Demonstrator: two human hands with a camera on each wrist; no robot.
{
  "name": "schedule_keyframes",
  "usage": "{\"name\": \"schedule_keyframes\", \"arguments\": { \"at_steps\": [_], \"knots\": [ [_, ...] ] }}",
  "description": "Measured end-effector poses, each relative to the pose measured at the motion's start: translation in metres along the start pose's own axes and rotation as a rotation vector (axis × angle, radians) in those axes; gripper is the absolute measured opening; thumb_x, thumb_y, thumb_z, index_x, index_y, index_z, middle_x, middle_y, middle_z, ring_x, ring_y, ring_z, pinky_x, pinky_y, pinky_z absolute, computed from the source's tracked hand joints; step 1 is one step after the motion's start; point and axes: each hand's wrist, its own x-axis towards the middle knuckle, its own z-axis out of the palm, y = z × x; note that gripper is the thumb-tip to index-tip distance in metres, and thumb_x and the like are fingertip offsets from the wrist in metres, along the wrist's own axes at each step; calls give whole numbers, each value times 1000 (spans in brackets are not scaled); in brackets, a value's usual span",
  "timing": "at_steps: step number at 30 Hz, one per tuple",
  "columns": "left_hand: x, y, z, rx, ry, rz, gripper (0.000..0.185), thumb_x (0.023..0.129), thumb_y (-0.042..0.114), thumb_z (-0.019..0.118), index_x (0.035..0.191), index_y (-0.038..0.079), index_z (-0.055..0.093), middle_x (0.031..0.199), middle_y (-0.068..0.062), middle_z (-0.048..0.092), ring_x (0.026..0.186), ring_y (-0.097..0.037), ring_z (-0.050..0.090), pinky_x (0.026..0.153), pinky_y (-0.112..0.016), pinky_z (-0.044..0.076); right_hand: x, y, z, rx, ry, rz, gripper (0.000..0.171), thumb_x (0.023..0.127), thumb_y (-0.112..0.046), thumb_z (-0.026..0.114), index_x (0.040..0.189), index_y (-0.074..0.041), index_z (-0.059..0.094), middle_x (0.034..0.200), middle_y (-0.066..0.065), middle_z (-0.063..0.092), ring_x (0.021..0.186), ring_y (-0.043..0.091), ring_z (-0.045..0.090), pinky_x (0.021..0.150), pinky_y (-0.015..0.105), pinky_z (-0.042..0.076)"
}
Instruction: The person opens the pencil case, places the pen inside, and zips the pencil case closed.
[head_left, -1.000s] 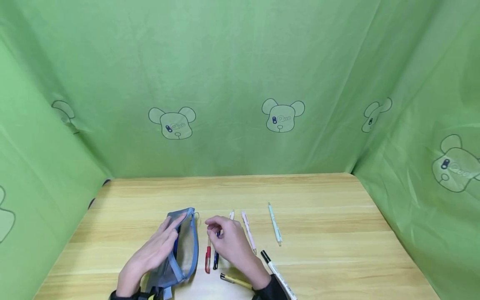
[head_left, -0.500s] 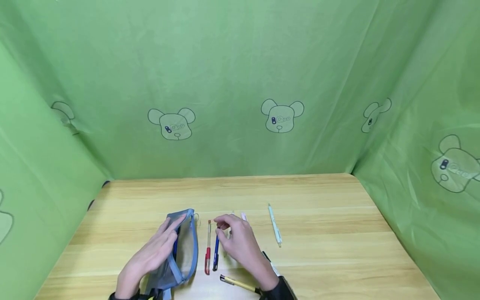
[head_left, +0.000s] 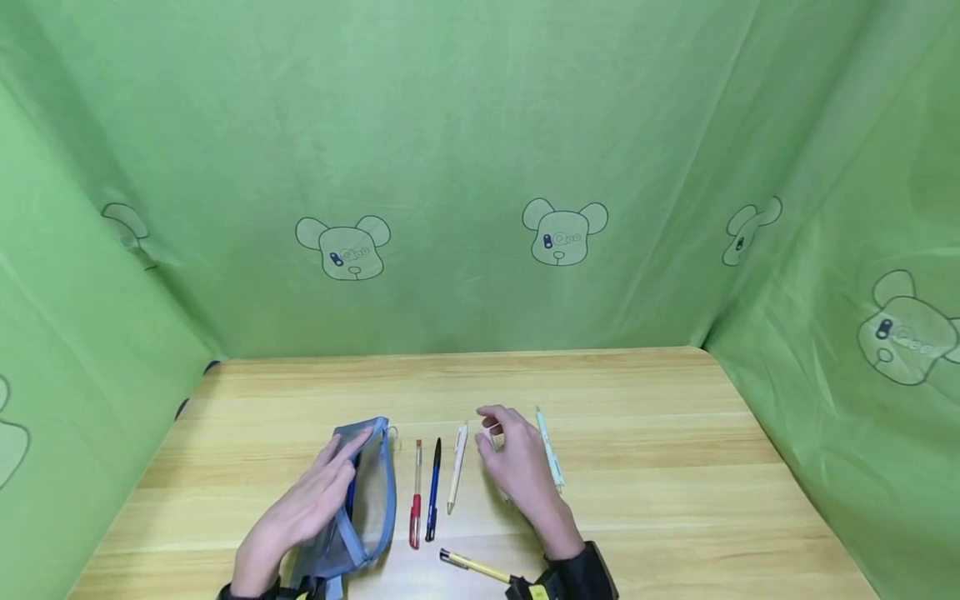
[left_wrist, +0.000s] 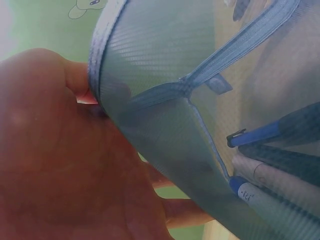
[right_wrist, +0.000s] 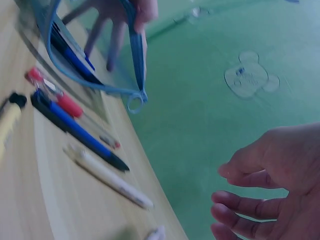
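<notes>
Holding the mesh pencil pouch (head_left: pixel 367 500) at lower left of frame, left hand (head_left: pixel 300 512) pinches its soft, floppy rim. Right hand (head_left: pixel 521 471) hovers relaxed, empty, over a pink pen. Pens: light, stiff, likely slippery; grip mid-barrel.

A blue mesh pencil pouch (head_left: pixel 367 500) is held open, pens inside. A pink pen (head_left: pixel 493 439) lies partly hidden beneath the right grip.

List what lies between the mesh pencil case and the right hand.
Head view: red pen, blue pen and cream pen, between the pencil case and right hand.
</notes>
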Motion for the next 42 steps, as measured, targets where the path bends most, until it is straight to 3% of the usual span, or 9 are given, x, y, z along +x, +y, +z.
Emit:
{"name": "schedule_keyframes", "arguments": {
  "at_steps": [12,22,34,42],
  "knots": [
    [0,-2,3,2,14,15,55,112,26,15,165,12,21,168,-21,15,152,-50,5,116,-74,11,4,24,-16,-57,52,97,40,87,-1,77,126,-1,68,109,15,69,100,34,66,81,44,58],
    [-1,-1,2,21,22,47,54,112,23,17,164,10,23,168,-18,20,152,-52,6,115,-75,12,5,47,-25,-117,44,215,47,87,-5,76,133,1,64,114,20,67,101,36,64,82,47,58],
    [0,-2,3,11,15,30,55,112,26,15,165,12,21,168,-20,17,152,-51,6,114,-76,11,1,69,-27,-285,-2,315,46,86,-6,75,131,2,65,117,29,63,79,31,63,54,36,53],
    [-1,-3,3,11,23,47,55,112,25,16,164,11,22,168,-21,18,152,-52,6,114,-76,12,0,72,-27,-371,-48,357,46,85,-6,75,128,3,65,113,28,63,74,31,60,54,41,53]
  ]
}}
